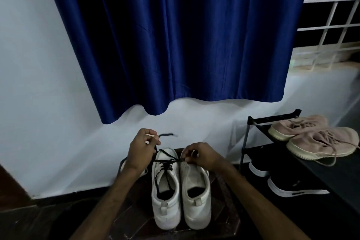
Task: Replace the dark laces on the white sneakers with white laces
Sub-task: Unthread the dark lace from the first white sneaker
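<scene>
Both bare forearms reach in from the near edge, 1 from the near left and 1 from the near right, and converge toward the far middle, where the 2 hands stay apart. The left hand [143,148] sits slightly farther away, its back toward the camera, fingers curled, thumb and forefinger pinching a strand of the dark lace [164,160]. The right hand [202,155] lies to its right, knuckles up, fingers curled under, its fingertips pinching the lace's other end. Both wrists look roughly straight.
</scene>
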Tool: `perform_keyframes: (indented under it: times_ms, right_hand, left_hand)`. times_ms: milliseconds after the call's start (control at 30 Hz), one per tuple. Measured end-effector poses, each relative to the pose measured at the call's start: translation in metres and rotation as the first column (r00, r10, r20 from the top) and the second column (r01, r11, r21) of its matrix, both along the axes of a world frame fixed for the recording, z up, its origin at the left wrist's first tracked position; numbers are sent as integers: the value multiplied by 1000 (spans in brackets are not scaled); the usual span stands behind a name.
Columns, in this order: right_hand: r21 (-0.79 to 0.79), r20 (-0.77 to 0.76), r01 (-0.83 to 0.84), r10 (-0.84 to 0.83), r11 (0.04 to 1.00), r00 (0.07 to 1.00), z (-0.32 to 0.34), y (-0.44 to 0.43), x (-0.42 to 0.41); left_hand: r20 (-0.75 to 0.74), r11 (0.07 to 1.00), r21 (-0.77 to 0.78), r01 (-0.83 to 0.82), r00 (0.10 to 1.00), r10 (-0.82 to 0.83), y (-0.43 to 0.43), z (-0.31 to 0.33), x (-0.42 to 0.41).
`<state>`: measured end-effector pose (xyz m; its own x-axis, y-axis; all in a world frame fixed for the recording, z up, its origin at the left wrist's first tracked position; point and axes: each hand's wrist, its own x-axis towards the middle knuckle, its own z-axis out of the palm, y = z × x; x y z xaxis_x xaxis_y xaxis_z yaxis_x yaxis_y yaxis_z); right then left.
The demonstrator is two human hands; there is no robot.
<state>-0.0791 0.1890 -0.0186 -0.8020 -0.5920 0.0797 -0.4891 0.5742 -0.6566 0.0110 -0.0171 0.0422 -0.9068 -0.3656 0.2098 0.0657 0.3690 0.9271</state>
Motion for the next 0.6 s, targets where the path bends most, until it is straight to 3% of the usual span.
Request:
perform_keyframes:
  times_ms: [100, 200, 300, 400, 500, 600]
  right_hand:
    - [-77, 3, 120, -120, 990, 993, -9, -5, 5]
    - [-270, 123, 301, -277, 915, 953, -35, -5, -1]
    - [-485, 382, 515, -358, 707, 852, -33, -7, 3]
    - [-578, 586, 604, -237, 548, 775, -10, -9, 18]
    - [-591, 579, 614, -255, 523, 774, -7, -9, 17]
    - [-523, 464, 631, -430, 573, 774, -9, -1, 12]
  left_hand:
    - [-30, 999, -33, 10, 999, -11, 7, -9, 7]
    - [61, 950, -305, 65, 997, -49, 17, -19, 14]
    - [200, 780, -605, 157, 979, -43, 36, -21, 17]
    - [245, 706, -683, 186, 969, -18, 54, -25, 16]
    - [281, 673, -717, 182, 959, 39, 58, -34, 16]
    - [162, 589, -793, 154, 986, -39, 55, -45, 18]
